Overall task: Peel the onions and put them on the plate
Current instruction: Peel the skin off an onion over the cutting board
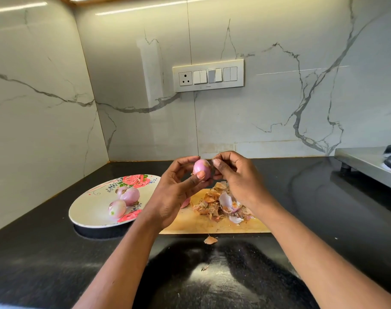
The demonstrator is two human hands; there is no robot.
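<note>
Plate: a floral plate [89, 210] sits toward the left rear of the black worktop [312, 197], near the corner where the two marble walls meet; its right edge is hidden behind the left wrist.
Peeled onions: two pink peeled onions [128, 196] lie touching each other on the plate, toward its right half.
Left hand: the left hand [174, 192] is raised above the worktop, palm turned toward the camera, forearm rising from the bottom edge of the view; its thumb and curled fingers grip the held onion [201, 168] from below and behind.
Held onion: mostly pink and bare, lifted above the far edge of the cutting board [201, 224], between the two hands; a little brown skin clings at its top right.
Right hand: the right hand [236, 175] is just right of the onion, fingers curled, thumb and forefinger pinching at the skin on the onion's top; the scrap pinched is too small to make out.
Peel pile: a heap of peels [221, 204] lies on the cutting board, partly hidden by the right wrist.
Loose peel: one scrap [210, 240] lies on the worktop just in front of the board.
Steel stand: a steel stand [368, 163] at the right rear edge is cut off by the frame; the dark thing on it is blurred.
</note>
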